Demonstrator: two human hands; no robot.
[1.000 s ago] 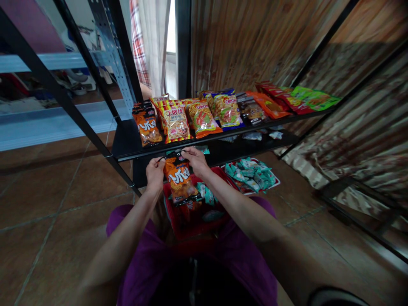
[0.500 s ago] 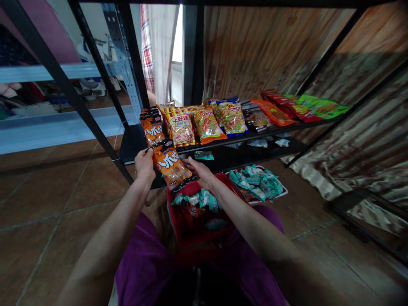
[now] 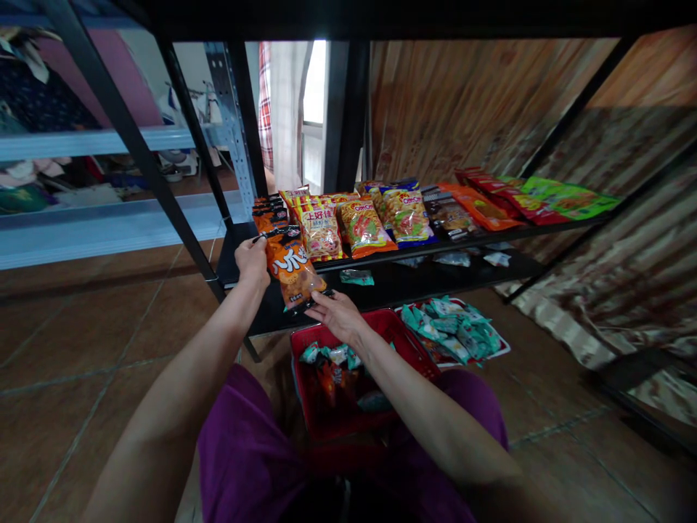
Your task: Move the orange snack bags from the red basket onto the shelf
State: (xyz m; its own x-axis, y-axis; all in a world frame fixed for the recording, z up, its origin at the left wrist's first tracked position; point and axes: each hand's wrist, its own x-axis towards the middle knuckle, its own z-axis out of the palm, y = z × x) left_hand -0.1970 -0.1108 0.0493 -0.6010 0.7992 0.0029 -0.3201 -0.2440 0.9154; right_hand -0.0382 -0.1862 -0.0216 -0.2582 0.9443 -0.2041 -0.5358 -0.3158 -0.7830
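An orange and black snack bag [image 3: 294, 272] is held up in front of the shelf's left end. My left hand [image 3: 253, 261] pinches its upper left corner. At its bottom edge, my right hand [image 3: 338, 316] grips the black seal between thumb and fingers. Just behind it, similar orange bags [image 3: 269, 214] stand in a row at the shelf's left, partly hidden. Beside them stands a yellow and red striped snack bag [image 3: 322, 231]. Below my right hand is a red basket [image 3: 310, 414] holding several teal packets and an orange bag.
Noodle snack bags [image 3: 366, 226] and flat orange, red and green packets [image 3: 571, 196] continue along the black shelf [image 3: 462, 236]. A second basket of teal packets [image 3: 454, 327] sits on the floor at right. Black posts [image 3: 131, 160] frame the rack at left.
My right hand has shifted from the bag's right side to its bottom edge. The bag is more upright and nearer the row of orange bags. The camera view has tilted slightly.
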